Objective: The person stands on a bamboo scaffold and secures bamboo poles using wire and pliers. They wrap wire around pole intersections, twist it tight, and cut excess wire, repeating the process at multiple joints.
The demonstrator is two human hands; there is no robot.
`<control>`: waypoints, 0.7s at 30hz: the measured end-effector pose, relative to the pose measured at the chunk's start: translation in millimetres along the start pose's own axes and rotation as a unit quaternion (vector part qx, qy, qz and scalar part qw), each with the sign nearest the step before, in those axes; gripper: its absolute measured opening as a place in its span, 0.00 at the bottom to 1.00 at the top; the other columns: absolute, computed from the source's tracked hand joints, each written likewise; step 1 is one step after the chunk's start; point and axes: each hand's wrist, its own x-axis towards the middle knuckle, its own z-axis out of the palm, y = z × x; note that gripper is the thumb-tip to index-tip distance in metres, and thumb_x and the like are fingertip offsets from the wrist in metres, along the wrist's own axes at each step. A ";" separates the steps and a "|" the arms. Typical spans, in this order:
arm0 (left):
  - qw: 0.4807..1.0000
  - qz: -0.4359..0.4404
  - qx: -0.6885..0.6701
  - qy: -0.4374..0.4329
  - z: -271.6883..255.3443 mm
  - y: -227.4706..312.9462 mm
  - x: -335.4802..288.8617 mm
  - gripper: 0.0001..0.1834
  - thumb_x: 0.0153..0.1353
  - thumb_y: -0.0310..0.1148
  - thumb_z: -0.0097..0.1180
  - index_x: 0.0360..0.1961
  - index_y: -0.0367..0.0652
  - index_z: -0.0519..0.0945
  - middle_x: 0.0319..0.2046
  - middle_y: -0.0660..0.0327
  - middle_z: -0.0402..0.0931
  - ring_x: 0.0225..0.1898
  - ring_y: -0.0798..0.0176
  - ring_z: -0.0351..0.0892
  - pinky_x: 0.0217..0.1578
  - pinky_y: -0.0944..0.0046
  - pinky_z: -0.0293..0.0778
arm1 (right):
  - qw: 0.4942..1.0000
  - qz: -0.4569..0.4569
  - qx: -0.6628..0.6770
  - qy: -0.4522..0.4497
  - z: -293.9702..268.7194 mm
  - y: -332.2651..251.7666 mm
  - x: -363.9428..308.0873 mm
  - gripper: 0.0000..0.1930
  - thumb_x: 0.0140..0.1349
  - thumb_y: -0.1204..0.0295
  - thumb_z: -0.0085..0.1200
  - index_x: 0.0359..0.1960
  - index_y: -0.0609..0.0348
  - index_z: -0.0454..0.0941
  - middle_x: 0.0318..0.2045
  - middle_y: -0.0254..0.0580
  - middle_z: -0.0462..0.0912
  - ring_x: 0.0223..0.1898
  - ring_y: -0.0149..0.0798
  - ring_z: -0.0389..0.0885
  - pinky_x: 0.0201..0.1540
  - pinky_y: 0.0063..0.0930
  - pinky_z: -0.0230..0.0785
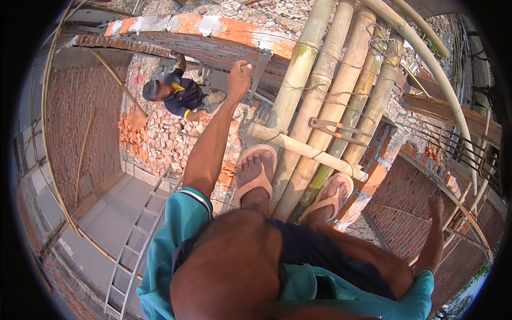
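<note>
My left hand [239, 82] is raised with its fingers curled closed, beside a thin grey metal strip [261, 72] at the orange-and-white painted beam edge. Whatever lies inside those fingers is hidden. Far to the right, my right hand [436, 207] is held out from my body, fingers apparently extended and nothing visible in them. Between my hands lie thick bamboo poles [325, 88] bound with wire, with a short bamboo crosspiece [306, 151] across them. Rusty pincers [337, 131] rest on the poles above my right foot. A bent wire loop [385, 47] sits farther up.
My sandalled feet [256, 173] stand at the bamboo, high above a lower level. Down there, a person in dark clothes [181, 96] is beside piled broken bricks [168, 130]. A metal ladder [133, 240] leans at left. Brick walls [88, 117] and loose poles surround the area.
</note>
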 end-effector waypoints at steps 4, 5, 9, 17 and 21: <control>0.997 0.018 0.058 -0.042 -12.7 -47.7 -112.1 0.15 0.67 0.36 0.60 0.46 0.36 0.76 0.35 0.50 0.83 0.36 0.52 0.84 0.40 0.52 0.78 | 0.994 0.035 0.093 -0.054 25.0 3.4 -6.2 0.27 0.69 0.55 0.59 0.61 0.61 0.71 0.26 0.50 0.81 0.18 0.43 0.79 0.14 0.42 0.69; 0.994 0.010 0.107 -0.023 -15.9 -63.1 -142.3 0.13 0.65 0.35 0.61 0.43 0.37 0.74 0.32 0.52 0.81 0.34 0.53 0.82 0.39 0.53 0.77 | 0.989 0.058 0.091 -0.096 28.0 3.7 -11.6 0.26 0.70 0.56 0.58 0.61 0.59 0.70 0.24 0.49 0.79 0.16 0.42 0.77 0.13 0.41 0.66; 0.954 -0.276 0.024 0.117 -18.0 -123.9 -205.9 0.16 0.62 0.38 0.65 0.34 0.38 0.73 0.26 0.61 0.75 0.28 0.60 0.76 0.34 0.57 0.75 | 0.982 0.112 0.114 -0.096 22.1 6.1 -35.8 0.23 0.71 0.57 0.57 0.60 0.57 0.70 0.19 0.43 0.72 0.13 0.35 0.67 0.12 0.35 0.56; 0.944 0.088 0.317 -0.028 -32.8 -153.1 -161.3 0.37 0.54 0.42 0.73 0.61 0.37 0.72 0.60 0.41 0.70 0.60 0.33 0.69 0.58 0.38 0.66 | 0.995 0.031 0.056 -0.079 11.1 -24.6 -57.4 0.22 0.69 0.56 0.58 0.54 0.61 0.74 0.21 0.45 0.77 0.14 0.39 0.74 0.13 0.36 0.64; 0.968 0.018 0.171 -0.185 -26.9 -154.7 -115.3 0.22 0.72 0.45 0.56 0.54 0.36 0.77 0.41 0.36 0.79 0.46 0.33 0.80 0.47 0.43 0.73 | 0.998 -0.035 0.034 -0.046 20.6 -60.9 -69.3 0.30 0.69 0.53 0.59 0.65 0.60 0.74 0.28 0.46 0.85 0.18 0.40 0.81 0.19 0.40 0.78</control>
